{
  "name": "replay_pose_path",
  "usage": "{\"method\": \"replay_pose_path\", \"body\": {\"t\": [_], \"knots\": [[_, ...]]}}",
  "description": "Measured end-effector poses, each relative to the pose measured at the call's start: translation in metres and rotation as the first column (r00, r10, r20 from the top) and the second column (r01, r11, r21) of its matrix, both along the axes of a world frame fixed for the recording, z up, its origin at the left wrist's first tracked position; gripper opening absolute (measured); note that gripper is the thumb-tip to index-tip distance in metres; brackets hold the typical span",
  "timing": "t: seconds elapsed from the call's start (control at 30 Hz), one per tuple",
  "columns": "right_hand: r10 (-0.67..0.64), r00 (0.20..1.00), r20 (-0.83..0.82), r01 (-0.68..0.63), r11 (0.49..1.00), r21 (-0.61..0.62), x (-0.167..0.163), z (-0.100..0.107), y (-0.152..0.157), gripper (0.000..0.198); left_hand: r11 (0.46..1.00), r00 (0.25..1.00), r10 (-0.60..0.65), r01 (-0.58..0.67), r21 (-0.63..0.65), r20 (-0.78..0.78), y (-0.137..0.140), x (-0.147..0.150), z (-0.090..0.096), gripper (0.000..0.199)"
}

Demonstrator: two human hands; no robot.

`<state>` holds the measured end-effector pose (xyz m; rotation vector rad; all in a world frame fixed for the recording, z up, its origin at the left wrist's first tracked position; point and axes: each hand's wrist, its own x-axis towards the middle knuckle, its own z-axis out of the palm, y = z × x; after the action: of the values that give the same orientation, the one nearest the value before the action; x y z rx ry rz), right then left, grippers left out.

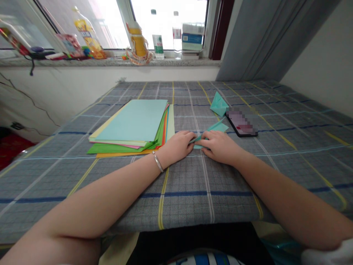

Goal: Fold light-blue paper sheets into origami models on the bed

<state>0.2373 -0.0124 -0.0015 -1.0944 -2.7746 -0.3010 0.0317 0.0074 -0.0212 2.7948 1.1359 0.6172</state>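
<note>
A folded piece of teal paper point(217, 127) lies on the checked cloth, partly hidden under my fingers. My left hand point(180, 145) pinches its left end, with the fingertips closed on the paper. From the other side, my right hand point(219, 146) grips the same paper, thumb and fingers pressed together near its middle. The two hands almost touch. Just beyond them sits another folded teal paper shape point(219, 105) with a pointed top. A silver bracelet point(158, 161) circles my left wrist.
A stack of coloured paper sheets point(135, 119) lies to the left of my hands. To the right is a phone point(242, 123), its screen blurred. Bottles, a yellow container point(138, 42) and boxes point(192, 38) line the windowsill behind the cloth-covered table point(187, 206).
</note>
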Motion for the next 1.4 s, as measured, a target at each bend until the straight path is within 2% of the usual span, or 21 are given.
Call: {"method": "replay_pose_path", "body": {"t": [0.17, 0.27, 0.33, 0.43, 0.5, 0.53, 0.6, 0.7, 0.87, 1.1, 1.4], "knots": [[-0.016, 1.000, -0.026, 0.016, 1.000, -0.003, 0.006, 0.003, 0.002, 0.022, 0.998, 0.996, -0.068, 0.069, 0.016, -0.055, 0.000, -0.003, 0.003, 0.017], [0.013, 0.991, -0.136, -0.021, 0.998, -0.063, 0.020, 0.008, 0.007, 0.017, 0.991, 0.988, -0.129, 0.131, 0.017, -0.080, 0.001, -0.006, 0.005, 0.023], [-0.013, 0.968, -0.249, -0.022, 0.990, -0.137, 0.029, 0.011, 0.010, 0.019, 0.989, 0.984, -0.145, 0.147, 0.017, -0.100, 0.001, -0.006, 0.007, 0.026], [-0.230, 0.903, -0.363, 0.171, 0.967, -0.187, 0.038, 0.013, 0.015, 0.019, 0.988, 0.978, -0.147, 0.152, 0.023, -0.148, -0.001, -0.004, 0.009, 0.024], [-0.347, 0.838, -0.420, 0.306, 0.938, -0.165, 0.040, 0.012, 0.018, 0.015, 0.987, 0.970, -0.146, 0.157, 0.043, -0.192, -0.003, -0.002, 0.010, 0.022], [-0.367, 0.815, -0.448, 0.347, 0.929, -0.129, 0.041, 0.011, 0.019, 0.013, 0.985, 0.966, -0.146, 0.162, 0.057, -0.213, -0.004, -0.001, 0.011, 0.021], [-0.326, 0.816, -0.477, 0.356, 0.934, -0.029, 0.041, 0.009, 0.022, 0.016, 0.983, 0.959, -0.142, 0.167, 0.081, -0.246, -0.006, 0.000, 0.012, 0.020], [-0.189, 0.896, -0.403, 0.244, 0.966, 0.088, 0.038, 0.007, 0.022, 0.029, 0.983, 0.957, -0.117, 0.151, 0.109, -0.265, -0.008, 0.001, 0.013, 0.020], [-0.073, 0.976, -0.205, 0.097, 0.989, 0.112, 0.033, 0.002, 0.020, 0.036, 0.977, 0.960, -0.099, 0.144, 0.160, -0.262, -0.009, 0.003, 0.013, 0.026], [-0.139, 0.983, -0.122, 0.152, 0.983, 0.106, 0.026, -0.005, 0.027, 0.033, 0.971, 0.947, -0.131, 0.183, 0.157, -0.294, -0.008, 0.002, 0.013, 0.037], [-0.245, 0.966, -0.082, 0.240, 0.968, -0.070, 0.028, -0.005, 0.028, 0.031, 0.967, 0.935, -0.132, 0.195, 0.167, -0.329, -0.007, 0.001, 0.014, 0.030]]}}
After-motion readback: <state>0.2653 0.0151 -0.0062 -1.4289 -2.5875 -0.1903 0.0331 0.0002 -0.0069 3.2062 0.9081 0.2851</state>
